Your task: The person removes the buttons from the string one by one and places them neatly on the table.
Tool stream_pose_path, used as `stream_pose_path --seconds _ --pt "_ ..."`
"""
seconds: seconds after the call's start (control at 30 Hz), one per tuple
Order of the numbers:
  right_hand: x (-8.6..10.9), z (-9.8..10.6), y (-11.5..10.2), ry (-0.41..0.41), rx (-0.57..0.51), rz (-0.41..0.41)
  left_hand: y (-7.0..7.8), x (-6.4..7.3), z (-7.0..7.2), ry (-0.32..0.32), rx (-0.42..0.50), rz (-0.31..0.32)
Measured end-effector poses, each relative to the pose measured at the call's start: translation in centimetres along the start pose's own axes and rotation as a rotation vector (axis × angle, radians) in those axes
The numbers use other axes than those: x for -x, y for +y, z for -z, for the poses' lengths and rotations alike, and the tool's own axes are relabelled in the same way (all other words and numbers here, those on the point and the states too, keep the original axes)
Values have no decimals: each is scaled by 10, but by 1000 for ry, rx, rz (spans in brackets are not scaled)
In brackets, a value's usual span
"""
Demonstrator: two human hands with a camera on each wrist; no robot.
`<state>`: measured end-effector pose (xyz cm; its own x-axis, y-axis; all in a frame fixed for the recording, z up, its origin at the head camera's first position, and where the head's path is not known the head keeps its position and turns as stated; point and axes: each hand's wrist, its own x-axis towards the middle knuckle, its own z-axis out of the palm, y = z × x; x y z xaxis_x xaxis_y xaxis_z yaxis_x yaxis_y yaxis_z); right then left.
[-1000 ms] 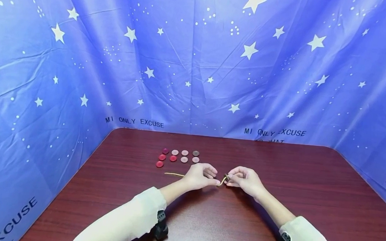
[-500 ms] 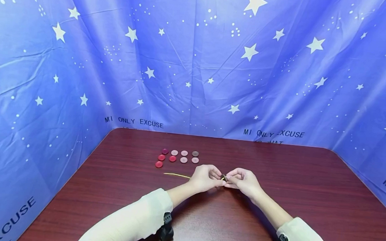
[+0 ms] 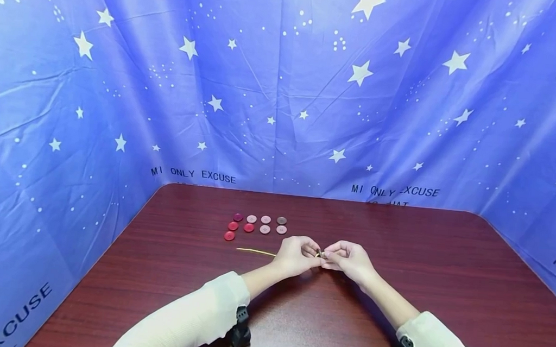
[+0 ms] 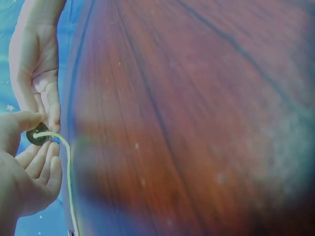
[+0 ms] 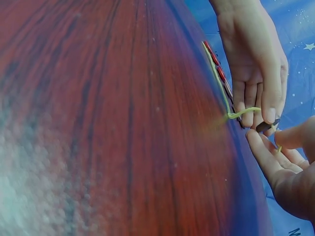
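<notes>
Over the middle of the table, both hands meet at a dark button [image 4: 38,137] with a yellow cord [image 4: 68,157] running through it. My left hand [image 3: 295,257] pinches the button by its edge, the thumb showing on it in both wrist views. From the other face of the button a short bit of cord sticks out, and my right hand [image 3: 353,262] pinches it between thumb and fingers. The fingertips partly hide this spot. The long end of the cord trails left past my left hand onto the table.
Beyond my left hand lie loose buttons in rows: several red buttons [image 3: 232,226], several pale pink buttons [image 3: 265,229] and one brown-grey button [image 3: 281,220]. The dark red wooden table [image 3: 401,232] backs onto a blue star-printed cloth [image 3: 275,86].
My left hand has moved right to meet the right hand. The button, earlier at my right fingertips, is now in my left hand, and the right fingers have shifted to the cord's short end.
</notes>
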<state>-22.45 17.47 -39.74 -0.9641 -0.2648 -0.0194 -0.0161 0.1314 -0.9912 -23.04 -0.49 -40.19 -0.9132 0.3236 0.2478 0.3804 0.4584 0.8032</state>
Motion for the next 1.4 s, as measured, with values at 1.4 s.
stream_pose_path --seconds 1.4 --pt "4 21 8 -32 -124 -67 -18 5 38 -73 162 66"
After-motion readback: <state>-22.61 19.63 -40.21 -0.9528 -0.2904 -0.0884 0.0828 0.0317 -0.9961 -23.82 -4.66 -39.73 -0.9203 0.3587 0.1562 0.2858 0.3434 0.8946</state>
